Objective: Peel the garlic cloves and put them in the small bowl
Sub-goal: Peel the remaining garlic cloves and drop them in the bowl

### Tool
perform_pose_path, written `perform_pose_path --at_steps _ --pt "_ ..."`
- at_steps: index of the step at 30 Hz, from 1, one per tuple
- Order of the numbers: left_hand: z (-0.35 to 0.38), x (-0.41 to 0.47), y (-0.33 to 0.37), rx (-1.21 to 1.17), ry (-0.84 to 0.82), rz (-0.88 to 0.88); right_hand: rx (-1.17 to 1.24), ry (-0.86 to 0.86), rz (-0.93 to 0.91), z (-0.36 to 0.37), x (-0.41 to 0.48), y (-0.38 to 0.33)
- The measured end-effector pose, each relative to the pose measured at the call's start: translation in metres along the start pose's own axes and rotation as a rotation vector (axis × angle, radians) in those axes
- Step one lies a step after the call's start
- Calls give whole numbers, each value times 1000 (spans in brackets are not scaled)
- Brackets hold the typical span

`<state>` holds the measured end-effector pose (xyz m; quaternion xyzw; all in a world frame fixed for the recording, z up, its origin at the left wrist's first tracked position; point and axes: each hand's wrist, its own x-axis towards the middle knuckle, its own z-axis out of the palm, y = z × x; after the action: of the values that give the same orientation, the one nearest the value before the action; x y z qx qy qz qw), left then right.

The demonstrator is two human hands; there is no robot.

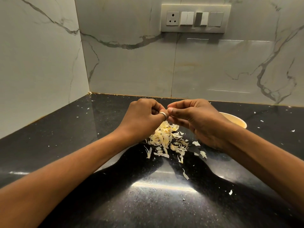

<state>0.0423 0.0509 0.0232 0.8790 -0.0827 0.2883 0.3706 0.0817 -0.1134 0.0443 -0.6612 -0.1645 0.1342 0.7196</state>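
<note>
A glossy black speckled counter [65, 129] meets grey-veined marble walls [41, 63] in a corner, with a switch panel [195, 18] at upper right. Papery garlic skins [164, 139] heap at centre frame, below the hands. The left hand [144, 117], wearing a ring [163, 114], and the right hand [195, 120] curl with fingertips meeting; whether they pinch a clove cannot be told. The cream small bowl [238, 121] peeks from behind the right hand, mid-right.
</note>
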Motion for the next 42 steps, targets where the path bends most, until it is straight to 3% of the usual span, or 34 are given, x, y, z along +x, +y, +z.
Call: perform_pose_path --at_steps 7,17,34,42 --pt "-3 0 1 -245 -77 -214 -14 25 -1 0 0 -1" --pt "-4 1 2 -278 -45 -269 -48 30 -5 -3 -3 -4" --pt "-4 0 2 -54 33 -118 -155 40 -78 -11 -3 -18" --pt "-1 1 0 54 -26 -17 -483 40 -155 -25 -2 -35"
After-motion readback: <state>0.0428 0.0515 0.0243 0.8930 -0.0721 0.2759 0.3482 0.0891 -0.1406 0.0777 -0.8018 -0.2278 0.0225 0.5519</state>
